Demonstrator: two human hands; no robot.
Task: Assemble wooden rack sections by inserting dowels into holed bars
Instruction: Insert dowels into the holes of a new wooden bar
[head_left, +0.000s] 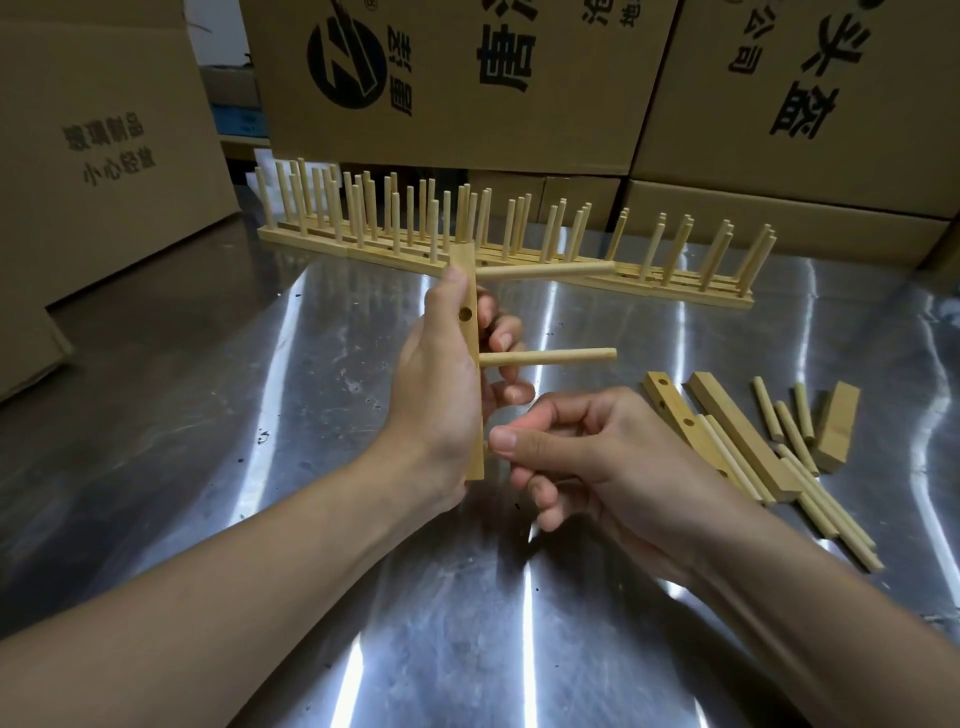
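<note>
1. Two bare hands work above the middle of a shiny metal desk (291, 426), seen from the head camera.
2. Left hand (441, 384) grips the holed bar (470, 335) and holds it upright clear of the desktop, with the thumb lying up the near face and the fingers wrapped round the far side.
3. Two dowels already sit in that bar and point to the right: an upper dowel (545, 271) near the top end and a lower dowel (550, 357) about halfway down.
4. One empty hole (466, 313) shows between them.
5. Right hand (587, 457) is curled tight at the bar's lower end, thumb tip touching the wood. It pinches a third dowel (566, 480) – only a pale sliver shows between the fingers, so how deep it sits in the bar cannot be told.
6. Along the far edge of the desk stands a long row of finished rack sections (493, 254), their dowels upright.
7. Near the right edge lies a loose pile of parts: spare bars (737, 431), one with holes facing up, spare dowels (792, 434) partly across them, and a short block (836, 426) beside.
8. Cardboard boxes (457, 78) with printed characters are stacked behind the far edge, and one more stands at the far left corner.
</note>
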